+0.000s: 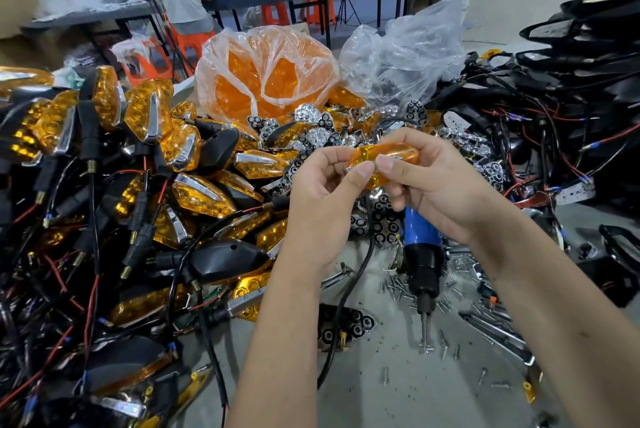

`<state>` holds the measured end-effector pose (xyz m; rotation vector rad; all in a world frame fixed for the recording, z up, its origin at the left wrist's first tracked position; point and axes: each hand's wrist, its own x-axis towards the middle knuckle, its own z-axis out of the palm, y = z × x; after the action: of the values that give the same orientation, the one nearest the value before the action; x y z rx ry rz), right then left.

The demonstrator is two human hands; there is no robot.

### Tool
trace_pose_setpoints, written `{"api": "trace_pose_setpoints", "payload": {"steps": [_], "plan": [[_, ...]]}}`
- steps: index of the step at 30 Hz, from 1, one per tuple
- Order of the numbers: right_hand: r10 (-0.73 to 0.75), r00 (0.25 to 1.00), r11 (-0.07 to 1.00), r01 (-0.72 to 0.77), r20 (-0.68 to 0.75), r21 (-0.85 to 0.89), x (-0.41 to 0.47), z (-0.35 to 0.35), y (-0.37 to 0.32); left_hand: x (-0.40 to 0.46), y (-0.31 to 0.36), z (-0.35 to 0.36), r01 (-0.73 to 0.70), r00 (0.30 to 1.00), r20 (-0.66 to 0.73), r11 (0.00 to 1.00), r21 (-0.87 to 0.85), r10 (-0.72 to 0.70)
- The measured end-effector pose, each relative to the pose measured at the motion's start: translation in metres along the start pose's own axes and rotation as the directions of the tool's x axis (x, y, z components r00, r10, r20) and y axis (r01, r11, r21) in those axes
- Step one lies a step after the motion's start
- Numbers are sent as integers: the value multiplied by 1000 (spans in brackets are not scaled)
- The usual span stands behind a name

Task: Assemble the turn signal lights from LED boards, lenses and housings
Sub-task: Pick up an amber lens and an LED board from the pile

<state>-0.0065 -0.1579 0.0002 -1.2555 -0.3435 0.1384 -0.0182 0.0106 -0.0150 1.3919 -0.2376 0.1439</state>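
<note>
Both hands, left hand (325, 181) and right hand (433, 181), pinched a translucent amber plastic lens (384, 159), held mid-air above the grey floor (398, 389); its long axis ran left-right. Finished lights (145, 164) crowded left, black wired housings (568, 88) right.

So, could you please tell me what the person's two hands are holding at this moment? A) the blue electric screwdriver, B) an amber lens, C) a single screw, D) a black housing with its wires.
B: both the left hand and the right hand pinch the amber lens between them, while the blue electric screwdriver lies below, untouched.
</note>
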Motion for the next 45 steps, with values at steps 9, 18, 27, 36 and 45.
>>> {"api": "trace_pose_setpoints", "payload": {"steps": [9, 18, 27, 36, 45], "plan": [[-38, 999, 972, 28, -37, -235, 1, -13, 1, 0, -2, -1, 167, 986, 12, 986, -6, -167], [-164, 972, 949, 110, -166, -297, 4, -22, -1, 2, -4, -3, 284, 957, -124, 929, 239, -261], [289, 913, 827, -86, 288, -556, -8, -17, -23, -2, -11, -9, 11, 983, 104, 609, 793, -154], [549, 784, 622, -153, 289, -768, -4, -2, -18, 2, -3, -14, 110, 975, -200, 586, 803, 91], [-116, 985, 528, -49, -130, -848, -4, -12, -23, 1, 0, -14, 93, 973, -209, 658, 748, 100]]}}
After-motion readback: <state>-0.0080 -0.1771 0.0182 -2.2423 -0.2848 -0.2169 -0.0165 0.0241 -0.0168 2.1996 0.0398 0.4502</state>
